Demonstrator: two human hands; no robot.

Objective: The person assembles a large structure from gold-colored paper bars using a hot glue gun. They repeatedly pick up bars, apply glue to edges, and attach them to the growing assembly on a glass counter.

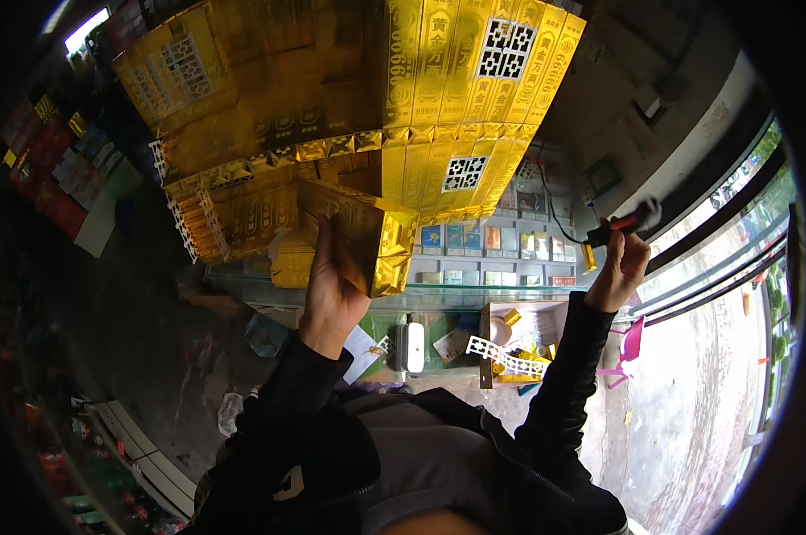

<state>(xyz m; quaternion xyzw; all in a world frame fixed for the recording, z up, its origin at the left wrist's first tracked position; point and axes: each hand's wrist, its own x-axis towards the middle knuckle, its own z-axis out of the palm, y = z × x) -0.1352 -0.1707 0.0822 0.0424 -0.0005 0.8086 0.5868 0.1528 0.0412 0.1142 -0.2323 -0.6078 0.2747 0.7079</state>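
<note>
My left hand (pixel 333 301) grips a folded gold foil cardboard box piece (pixel 367 236), thumb on its near face and fingers mostly hidden behind. The piece is tilted against the lower part of a large gold cardboard structure (pixel 461 98), which has white lattice panels and a folded ledge across it. Whether the two touch, I cannot tell. Off to the right, my right hand (pixel 622 272) is closed around a black and red corded tool (pixel 630 225) that looks like a glue gun. It is held away from the gold structure, and its tip is blurred.
Beneath the structure is a glass display counter (pixel 456 292) holding rows of small boxes. Nearer me are a white rectangular device (pixel 411 348) and an open carton (pixel 486 357) with gold scraps and a white lattice strip (pixel 508 358). A pink chair (pixel 632 341) stands at right.
</note>
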